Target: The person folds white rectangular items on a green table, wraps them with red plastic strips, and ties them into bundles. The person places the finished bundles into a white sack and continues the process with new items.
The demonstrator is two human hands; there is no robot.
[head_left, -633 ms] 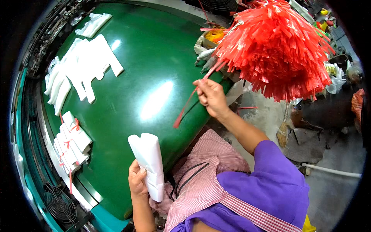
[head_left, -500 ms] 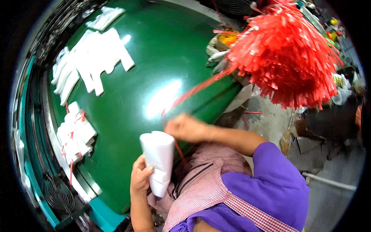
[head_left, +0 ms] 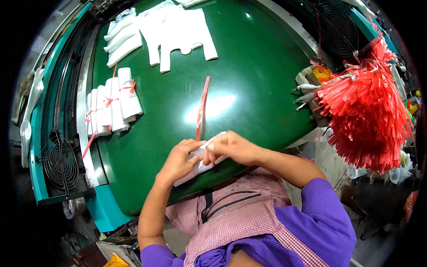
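A rolled bundle of white plastic bags [head_left: 190,177] lies at the near edge of the green table. Across its left part rests my left hand [head_left: 180,162], fingers closed against the roll. My right hand [head_left: 233,149] is over the roll's other end, fingertips pinched together, with a bit of red showing just below them. A red plastic strip [head_left: 202,107] runs from the roll away over the tabletop; where it passes at the roll is hidden by my hands.
Several white rolls tied with red strips [head_left: 111,102] sit at the table's left edge. Flat white bags [head_left: 180,29] are spread beyond them. A big bunch of red strips [head_left: 360,111] hangs at the right. Wire-guarded fans [head_left: 60,155] flank the green table [head_left: 262,75].
The roll has gone from upright in my left hand down onto the table edge. My right hand has drawn a red strip free of the bunch and brought it to the roll.
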